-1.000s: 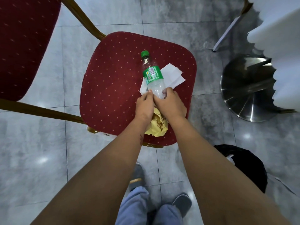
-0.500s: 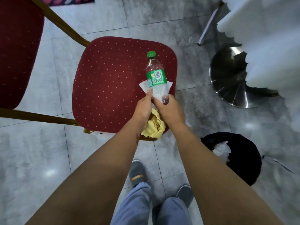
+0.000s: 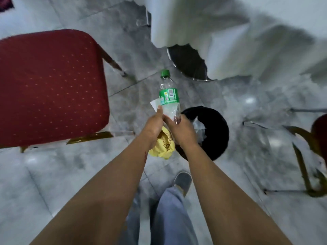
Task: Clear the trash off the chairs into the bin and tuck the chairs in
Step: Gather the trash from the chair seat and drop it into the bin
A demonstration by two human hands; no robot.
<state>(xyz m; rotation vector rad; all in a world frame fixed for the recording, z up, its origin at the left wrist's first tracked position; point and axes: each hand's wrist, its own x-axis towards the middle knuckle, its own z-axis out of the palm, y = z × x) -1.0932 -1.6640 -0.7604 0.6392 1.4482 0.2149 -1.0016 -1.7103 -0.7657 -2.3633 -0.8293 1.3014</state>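
Observation:
Both hands hold a bundle of trash in the air over the floor, to the right of the red chair seat (image 3: 51, 85). My right hand (image 3: 180, 131) grips the bottom of a clear plastic bottle (image 3: 169, 96) with a green cap and label. My left hand (image 3: 153, 124) presses beside it, closed on a white napkin (image 3: 155, 104) and a crumpled yellow wrapper (image 3: 163, 148) that hangs below the hands. The black-lined bin (image 3: 215, 131) stands on the floor just right of the hands, with white paper inside. The chair seat is bare.
A table with a white scalloped cloth (image 3: 230, 36) and a shiny metal base (image 3: 189, 68) stands beyond the bin. Another red chair with a gold frame (image 3: 311, 138) is at the right edge. My feet and jeans (image 3: 169, 209) are on the grey tiled floor.
The bottle, napkin and wrapper have been lifted off the chair seat and carried right, close to the bin. The view has swung right with them.

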